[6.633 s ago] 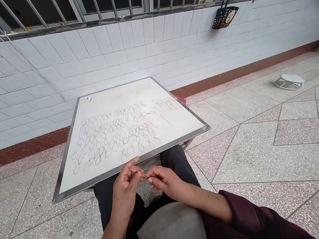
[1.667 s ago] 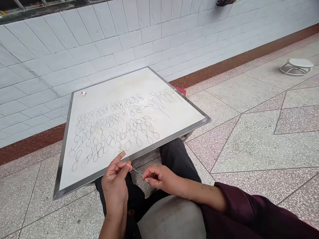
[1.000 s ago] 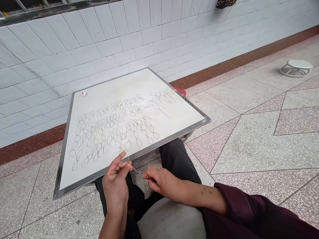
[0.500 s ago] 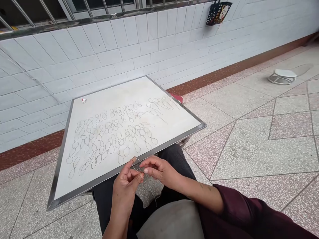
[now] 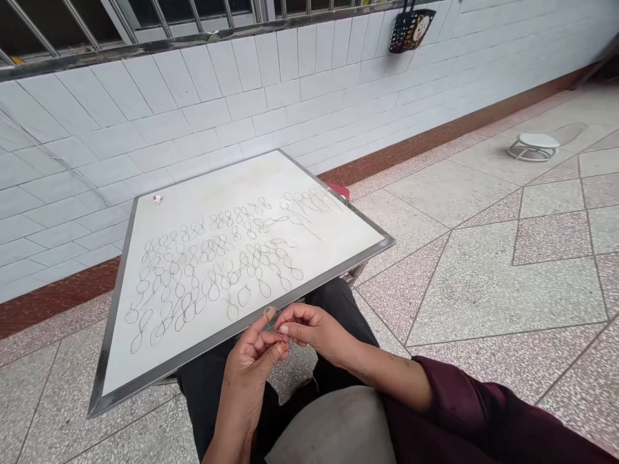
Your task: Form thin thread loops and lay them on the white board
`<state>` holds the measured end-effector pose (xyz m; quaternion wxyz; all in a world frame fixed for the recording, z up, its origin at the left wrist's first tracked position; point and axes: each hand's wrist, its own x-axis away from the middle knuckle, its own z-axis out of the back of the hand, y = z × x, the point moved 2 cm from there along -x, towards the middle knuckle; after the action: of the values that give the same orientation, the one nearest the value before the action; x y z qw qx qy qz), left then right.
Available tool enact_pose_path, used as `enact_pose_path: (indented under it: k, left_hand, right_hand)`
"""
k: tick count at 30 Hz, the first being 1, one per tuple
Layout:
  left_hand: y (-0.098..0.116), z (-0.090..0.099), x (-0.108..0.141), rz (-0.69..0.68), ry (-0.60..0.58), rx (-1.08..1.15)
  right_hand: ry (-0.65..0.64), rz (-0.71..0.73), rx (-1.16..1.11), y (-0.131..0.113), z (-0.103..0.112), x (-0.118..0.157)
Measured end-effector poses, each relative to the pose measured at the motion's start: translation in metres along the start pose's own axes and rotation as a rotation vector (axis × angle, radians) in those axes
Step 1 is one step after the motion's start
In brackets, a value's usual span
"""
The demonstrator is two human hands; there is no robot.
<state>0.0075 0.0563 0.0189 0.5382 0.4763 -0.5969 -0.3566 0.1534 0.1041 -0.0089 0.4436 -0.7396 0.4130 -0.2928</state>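
Observation:
A thin pale wire (image 5: 269, 310), bent into a loop, is pinched between my two hands over the table's near edge. My left hand (image 5: 256, 353) grips it with thumb and fingers, the index finger raised against the loop. My right hand (image 5: 309, 330) is closed on the same wire from the right, fingertips close to the left thumb. Whether it is wire or stiff cord is hard to tell. On the white table (image 5: 232, 174) lie rows of similar loops (image 5: 184, 309), many twisted into figure-eights. Several pieces with long straight tails (image 5: 309, 229) lie toward the right.
A small white-and-red object (image 5: 157, 200) sits near the table's far left corner. Behind stands a white tiled wall (image 5: 193, 135) with a barred window, and a dark patterned basket (image 5: 411, 29) hangs on it. A low white stool (image 5: 534, 147) stands on the tiled floor at right.
My hands have drawn closer together, the right fingers now nearer the left fingertips. The wire's hanging tail has shifted to the right. The view has turned slightly.

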Motion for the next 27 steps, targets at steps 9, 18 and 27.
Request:
enact_pose_path:
  k: [9, 18, 27]
  left_hand:
    - [0.000, -0.004, 0.002, 0.085, 0.010, 0.101]
    - [-0.002, -0.003, 0.007, 0.112, -0.029, 0.169]
    - [-0.002, 0.002, 0.013, 0.108, -0.056, 0.218]
  right_hand:
    - [-0.040, 0.052, -0.113, -0.004, -0.006, 0.003]
    - [-0.050, 0.073, -0.108, -0.002, -0.011, 0.006]
    - [-0.036, 0.063, -0.101, -0.005, -0.021, 0.010]
